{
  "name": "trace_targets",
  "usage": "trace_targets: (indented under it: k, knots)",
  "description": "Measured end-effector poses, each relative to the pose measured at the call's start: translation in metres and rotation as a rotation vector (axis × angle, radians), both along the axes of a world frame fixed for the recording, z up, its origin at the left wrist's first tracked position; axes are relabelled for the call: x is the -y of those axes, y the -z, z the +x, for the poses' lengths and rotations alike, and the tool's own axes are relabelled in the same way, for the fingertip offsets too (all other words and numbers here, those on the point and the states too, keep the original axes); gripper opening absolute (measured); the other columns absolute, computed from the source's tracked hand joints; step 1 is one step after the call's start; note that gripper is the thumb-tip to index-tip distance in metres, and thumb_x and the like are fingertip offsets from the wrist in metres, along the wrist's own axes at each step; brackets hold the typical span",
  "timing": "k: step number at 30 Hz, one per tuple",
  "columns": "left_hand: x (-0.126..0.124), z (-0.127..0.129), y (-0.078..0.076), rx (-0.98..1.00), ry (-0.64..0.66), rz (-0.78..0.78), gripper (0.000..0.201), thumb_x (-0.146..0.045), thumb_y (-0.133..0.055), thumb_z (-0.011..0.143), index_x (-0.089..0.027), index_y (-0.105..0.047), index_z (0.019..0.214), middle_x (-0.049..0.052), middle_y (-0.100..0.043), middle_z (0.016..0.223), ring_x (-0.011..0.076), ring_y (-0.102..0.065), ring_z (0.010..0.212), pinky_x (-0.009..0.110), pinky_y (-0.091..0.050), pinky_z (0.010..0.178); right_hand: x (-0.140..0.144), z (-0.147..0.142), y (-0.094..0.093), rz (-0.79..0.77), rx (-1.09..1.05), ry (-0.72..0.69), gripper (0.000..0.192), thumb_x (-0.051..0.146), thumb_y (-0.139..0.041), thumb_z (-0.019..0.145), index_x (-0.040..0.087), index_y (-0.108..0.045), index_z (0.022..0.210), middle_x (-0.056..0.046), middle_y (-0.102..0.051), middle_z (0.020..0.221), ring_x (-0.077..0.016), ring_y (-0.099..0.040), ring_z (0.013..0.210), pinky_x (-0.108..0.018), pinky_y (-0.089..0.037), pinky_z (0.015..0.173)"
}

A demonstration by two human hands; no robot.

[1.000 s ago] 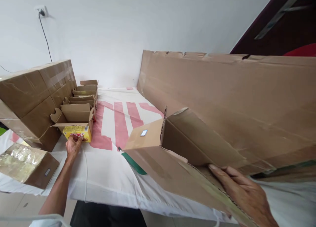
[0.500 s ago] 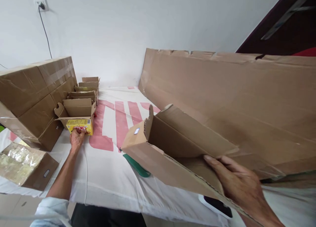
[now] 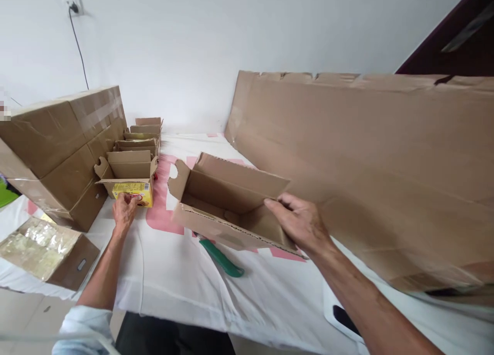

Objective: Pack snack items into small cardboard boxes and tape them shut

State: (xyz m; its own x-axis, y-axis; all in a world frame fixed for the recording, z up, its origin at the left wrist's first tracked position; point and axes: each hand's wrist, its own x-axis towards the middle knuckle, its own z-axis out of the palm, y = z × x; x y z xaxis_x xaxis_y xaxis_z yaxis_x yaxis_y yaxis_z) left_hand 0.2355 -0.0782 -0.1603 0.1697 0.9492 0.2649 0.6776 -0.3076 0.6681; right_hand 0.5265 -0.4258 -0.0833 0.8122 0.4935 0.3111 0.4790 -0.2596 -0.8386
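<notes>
My right hand (image 3: 303, 225) grips an open, empty-looking cardboard box (image 3: 227, 231) by its near right end, thumb inside the wall. The box is tilted above the table, with its flaps up and a hand hole in the left end flap. At the left, my left hand (image 3: 124, 211) has its curled fingers and thumb on a yellow printed box (image 3: 143, 195). This yellow box sits against the front of another open cardboard box (image 3: 130, 170); how far the fingers reach round it is hidden. Below the held box lies a green-handled tool (image 3: 222, 258), its tip partly covered.
More open cardboard boxes (image 3: 139, 143) line up behind. Large taped cartons (image 3: 62, 139) are stacked at left, with a film-topped carton (image 3: 50, 249) in front. A big cardboard sheet (image 3: 366, 164) stands along the right. A white device (image 3: 339, 314) lies near the front edge.
My right hand has moved the cardboard box left and farther from me, toward the row of boxes. My left hand stays at the yellow box. The view has shifted slightly.
</notes>
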Motion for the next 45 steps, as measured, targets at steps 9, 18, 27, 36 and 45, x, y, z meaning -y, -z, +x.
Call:
trace_targets:
  k: [9, 18, 27, 36, 45]
  knots:
    - [0.005, 0.002, -0.019, 0.087, 0.120, -0.070, 0.008, -0.026, -0.065, 0.081, -0.023, -0.066, 0.088, 0.005, -0.077, 0.091, 0.0247, -0.070, 0.090, 0.032, -0.052, 0.081, -0.041, -0.032, 0.019, 0.015, -0.040, -0.234, 0.038, 0.056, -0.062, 0.078, 0.024, -0.051, 0.062, 0.001, -0.055, 0.060, -0.0170, -0.050, 0.061, -0.029, -0.040, 0.057]
    - [0.134, -0.123, 0.005, 0.112, 0.167, -0.108, 0.009, -0.028, -0.054, 0.081, -0.026, -0.062, 0.077, 0.002, -0.071, 0.072, 0.0225, -0.070, 0.069, 0.033, -0.055, 0.068, -0.115, -0.079, 0.029, -0.101, 0.087, -0.354, 0.031, 0.049, -0.049, 0.079, 0.026, -0.038, 0.061, 0.004, -0.046, 0.057, -0.0150, -0.046, 0.060, -0.027, -0.032, 0.058]
    - [0.148, -0.096, 0.003, 0.104, 0.187, 0.006, 0.014, -0.041, -0.062, 0.084, -0.028, -0.058, 0.084, 0.002, -0.073, 0.081, 0.0245, -0.071, 0.079, 0.035, -0.052, 0.073, -0.220, -0.149, 0.032, -0.134, 0.141, -0.376, 0.019, 0.029, -0.057, 0.086, 0.024, -0.053, 0.068, 0.000, -0.060, 0.066, -0.0176, -0.053, 0.065, -0.028, -0.038, 0.062]
    - [0.094, -0.068, 0.001, 0.007, 0.028, -0.072, 0.027, -0.049, -0.071, 0.084, -0.026, -0.057, 0.079, 0.001, -0.072, 0.074, 0.0237, -0.068, 0.072, 0.029, -0.042, 0.063, -0.173, -0.141, 0.048, -0.019, 0.311, -0.486, 0.032, 0.031, -0.056, 0.099, 0.019, -0.066, 0.127, -0.015, -0.069, 0.129, -0.0287, -0.061, 0.123, -0.042, -0.048, 0.108]
    - [0.058, -0.061, 0.003, -0.026, -0.007, -0.092, 0.032, -0.053, -0.072, 0.082, -0.027, -0.057, 0.073, 0.005, -0.071, 0.075, 0.0293, -0.071, 0.083, 0.033, -0.047, 0.071, -0.025, -0.091, 0.141, -0.602, 0.482, -0.292, 0.022, 0.036, -0.067, 0.096, 0.023, -0.066, 0.113, -0.011, -0.069, 0.111, -0.0293, -0.066, 0.104, -0.037, -0.048, 0.086]
